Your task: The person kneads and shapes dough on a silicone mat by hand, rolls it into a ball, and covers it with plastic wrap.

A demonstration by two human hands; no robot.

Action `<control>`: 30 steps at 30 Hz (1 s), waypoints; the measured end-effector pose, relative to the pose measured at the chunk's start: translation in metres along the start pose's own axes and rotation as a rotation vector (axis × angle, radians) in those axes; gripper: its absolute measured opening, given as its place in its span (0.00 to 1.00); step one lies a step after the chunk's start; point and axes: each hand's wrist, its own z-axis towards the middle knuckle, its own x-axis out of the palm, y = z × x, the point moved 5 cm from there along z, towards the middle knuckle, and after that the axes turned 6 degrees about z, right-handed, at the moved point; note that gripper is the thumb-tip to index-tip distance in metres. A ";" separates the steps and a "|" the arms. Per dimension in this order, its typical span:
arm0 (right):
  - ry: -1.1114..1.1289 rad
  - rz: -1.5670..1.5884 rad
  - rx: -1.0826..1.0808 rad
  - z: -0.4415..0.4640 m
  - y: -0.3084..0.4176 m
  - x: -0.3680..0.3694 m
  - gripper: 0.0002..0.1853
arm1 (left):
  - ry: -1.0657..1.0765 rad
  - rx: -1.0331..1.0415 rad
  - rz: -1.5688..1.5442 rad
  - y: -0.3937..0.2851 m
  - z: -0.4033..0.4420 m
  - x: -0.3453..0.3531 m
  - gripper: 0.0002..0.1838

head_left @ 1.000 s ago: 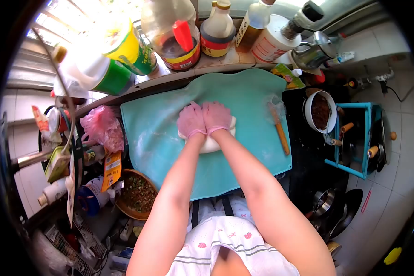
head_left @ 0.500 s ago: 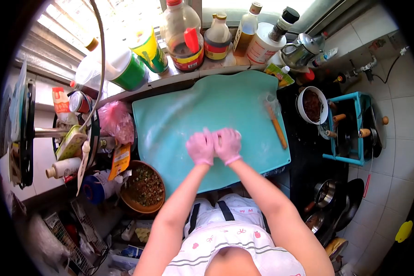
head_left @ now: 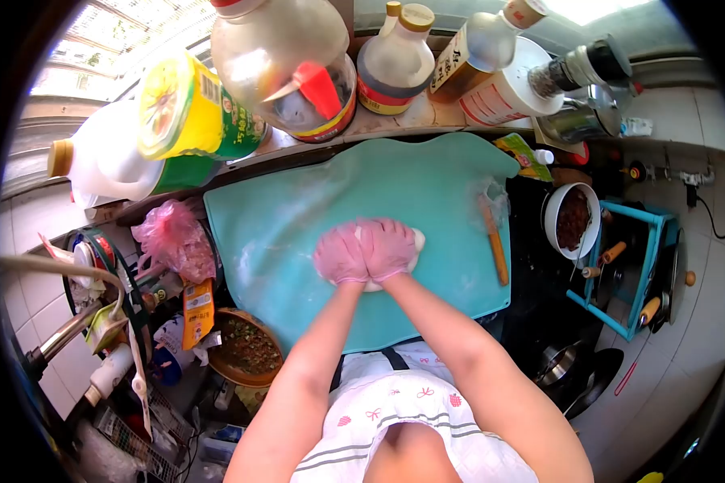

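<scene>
A lump of white dough lies on the teal mat, mostly covered by my hands. My left hand, in a thin pink glove, presses on its left side with fingers curled over the top. Against it, my right hand, gloved the same way, grips the dough's right part. Pale dough shows past the right fingers and below the wrists. To the right on the mat is a wooden rolling pin, its upper end in clear plastic.
Bottles and tubs, among them a large clear jug, line the ledge behind the mat. A bowl of chopped filling stands at the left, below a pink plastic bag. On the right are a white bowl and a blue rack.
The camera view has tipped and drawn nearer the ledge. My hands have pressed forward and flattened over the dough, and more of it shows around them.
</scene>
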 end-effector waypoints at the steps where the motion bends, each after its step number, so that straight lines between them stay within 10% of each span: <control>1: 0.022 0.001 0.009 0.010 0.001 0.000 0.13 | 0.056 -0.015 0.006 -0.001 0.008 0.002 0.16; 7: 0.273 -0.017 0.111 0.050 -0.004 0.019 0.17 | -0.065 -0.039 -0.018 -0.009 0.033 -0.002 0.17; 17: 0.067 -0.029 -0.031 0.041 -0.002 0.010 0.19 | 0.053 0.202 -0.274 0.005 0.047 0.009 0.32; 23: 0.364 0.172 0.135 0.006 0.001 -0.032 0.21 | 0.458 0.041 -0.363 0.011 0.005 -0.072 0.39; 30: -0.084 0.019 0.031 -0.076 0.019 -0.061 0.17 | -0.088 0.102 -0.205 0.010 -0.061 -0.048 0.22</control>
